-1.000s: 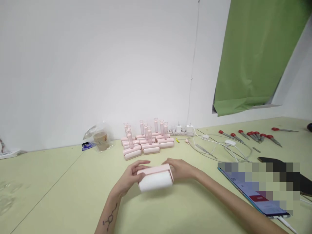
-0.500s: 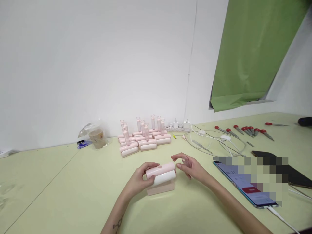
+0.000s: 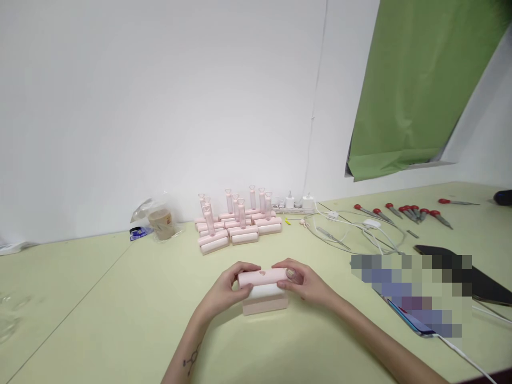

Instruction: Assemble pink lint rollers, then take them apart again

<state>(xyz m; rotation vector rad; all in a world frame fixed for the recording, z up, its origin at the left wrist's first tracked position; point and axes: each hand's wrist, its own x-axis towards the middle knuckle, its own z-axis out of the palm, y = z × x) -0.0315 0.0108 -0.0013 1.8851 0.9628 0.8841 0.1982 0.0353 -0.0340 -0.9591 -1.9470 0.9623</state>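
Here, left hand (image 3: 227,292) clasped pink-cased roller (image 3: 264,290) at nine o'clock; right hand (image 3: 313,286), seemingly closed on handle (image 3: 294,274), at three.

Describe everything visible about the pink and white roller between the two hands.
The pink and white roller looks like smooth plastic: a pale pink top bar with a small darker mark or opening, a white cylinder below, and a pinkish piece underneath. It lies lengthwise from left to right. The left hand grips one end; the right hand closes around the other.
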